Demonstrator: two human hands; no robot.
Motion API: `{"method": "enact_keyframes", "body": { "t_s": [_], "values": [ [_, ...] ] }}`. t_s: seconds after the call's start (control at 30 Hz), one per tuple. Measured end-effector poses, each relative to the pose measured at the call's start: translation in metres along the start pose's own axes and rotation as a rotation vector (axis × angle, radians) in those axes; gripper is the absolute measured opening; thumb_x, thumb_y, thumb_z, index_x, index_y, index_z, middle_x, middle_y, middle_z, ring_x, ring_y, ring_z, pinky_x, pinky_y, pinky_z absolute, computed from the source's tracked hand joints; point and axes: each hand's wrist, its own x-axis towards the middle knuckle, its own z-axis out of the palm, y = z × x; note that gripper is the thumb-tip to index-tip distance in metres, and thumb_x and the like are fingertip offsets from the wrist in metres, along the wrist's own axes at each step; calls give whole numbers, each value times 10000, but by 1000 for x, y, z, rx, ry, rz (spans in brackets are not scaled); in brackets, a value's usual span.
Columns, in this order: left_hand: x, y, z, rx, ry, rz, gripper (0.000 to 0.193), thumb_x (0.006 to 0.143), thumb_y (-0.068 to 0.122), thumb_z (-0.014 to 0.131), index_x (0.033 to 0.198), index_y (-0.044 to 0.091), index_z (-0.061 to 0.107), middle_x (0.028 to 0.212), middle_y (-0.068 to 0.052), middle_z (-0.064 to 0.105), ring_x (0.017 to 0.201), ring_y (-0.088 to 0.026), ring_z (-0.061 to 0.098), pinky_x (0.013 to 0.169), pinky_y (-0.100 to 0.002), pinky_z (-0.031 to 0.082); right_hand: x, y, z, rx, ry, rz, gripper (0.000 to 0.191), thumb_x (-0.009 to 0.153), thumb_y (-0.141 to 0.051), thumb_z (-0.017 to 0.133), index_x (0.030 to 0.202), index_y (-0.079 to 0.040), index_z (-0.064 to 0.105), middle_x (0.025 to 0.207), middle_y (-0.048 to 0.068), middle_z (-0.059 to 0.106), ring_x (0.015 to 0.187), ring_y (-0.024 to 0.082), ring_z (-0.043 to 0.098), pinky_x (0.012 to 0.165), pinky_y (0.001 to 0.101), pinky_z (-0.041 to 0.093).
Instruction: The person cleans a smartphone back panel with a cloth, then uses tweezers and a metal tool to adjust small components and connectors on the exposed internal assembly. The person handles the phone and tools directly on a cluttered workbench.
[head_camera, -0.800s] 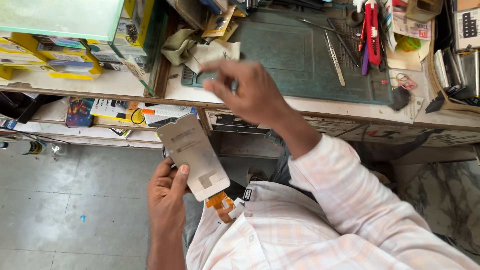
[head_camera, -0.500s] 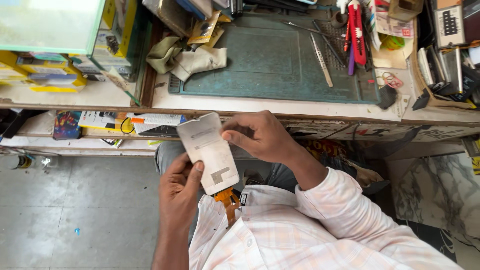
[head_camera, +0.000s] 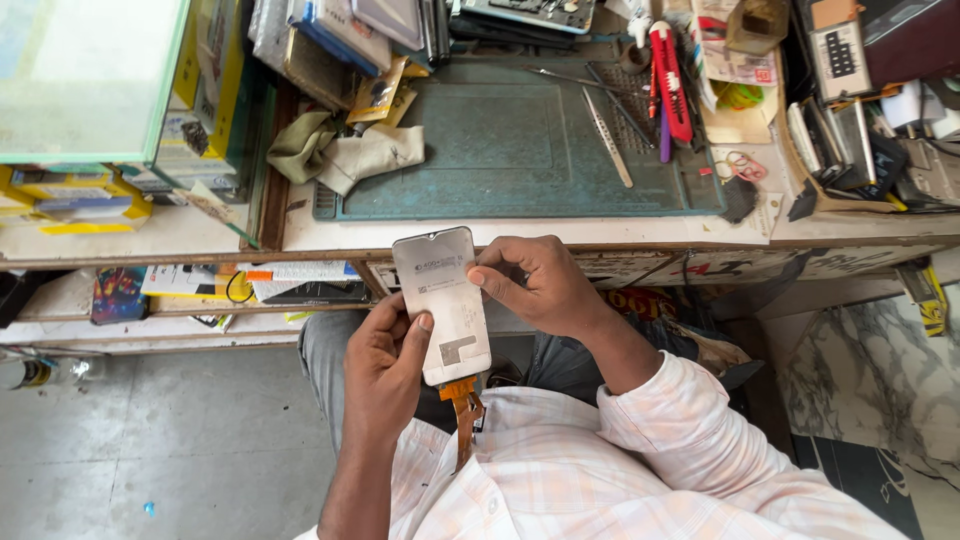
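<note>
Two hands on one phone screen panel (head_camera: 442, 305) here, held in the air over the lap, just in front of the near edge of the worktop (head_camera: 520, 236). Left hand (head_camera: 385, 375) is wrapped around the panel's lower left side, thumb pressed on the grey back. Right hand (head_camera: 535, 285) is pinching the upper right edge between thumb and fingertip, so both hands are closed on the panel and neither is free.

An orange ribbon cable (head_camera: 464, 410) dangles off the bottom end, hanging down close to the checked shirt (head_camera: 560, 480).

What I'd worry about: that ribbon is loose and right against the shirt, so it looks like it could snag or crease if the panel gets turned quickly. Also the grip is mostly at the edges, and a thin panel like this would probably flex or crack if the two hands twist against each other. It's over the lap and the floor, not the bench, so a slip would likely mean a drop.

Up on the worktop there's a green mat (head_camera: 510, 140) with tweezers (head_camera: 607, 122) and a red-handled tool (head_camera: 670, 80) near its far right corner, and a rag (head_camera: 345, 150) at its left edge.
</note>
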Motion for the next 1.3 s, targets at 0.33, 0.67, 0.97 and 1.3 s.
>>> {"method": "enact_keyframes", "body": {
  "t_s": [0.33,0.67,0.97,1.3],
  "values": [
    [34,5,36,-149,-73,96,293,1005,38,623,1276,-70,628,1109,-123,743,988,-127,693,854,-260,563,-18,-2,-21,62,63,57,256,931,-235,770,1009,3,719,782,12,731,685,27,648,600,213,531],
    [14,18,55,165,164,156,409,944,125,723,1304,14,562,1174,-107,703,913,-121,701,741,-262,570,-25,-26,-19,-99,214,81,203,894,-169,806,930,0,700,704,20,715,621,35,623,553,225,499],
    [14,2,40,-332,-137,235,427,1046,197,641,1388,-23,513,1384,-147,621,1193,-180,624,1037,-334,504,-29,-70,10,-463,230,-277,307,830,-264,824,1003,-38,706,972,93,723,888,265,727,775,380,590],
    [8,-17,19,-843,-179,24,666,1145,490,261,1497,-30,483,1359,-266,639,1089,-310,704,927,-421,598,-30,-52,2,-201,144,-303,165,925,-232,792,987,-87,747,1082,64,749,1045,210,739,920,342,592]
  ]
}}
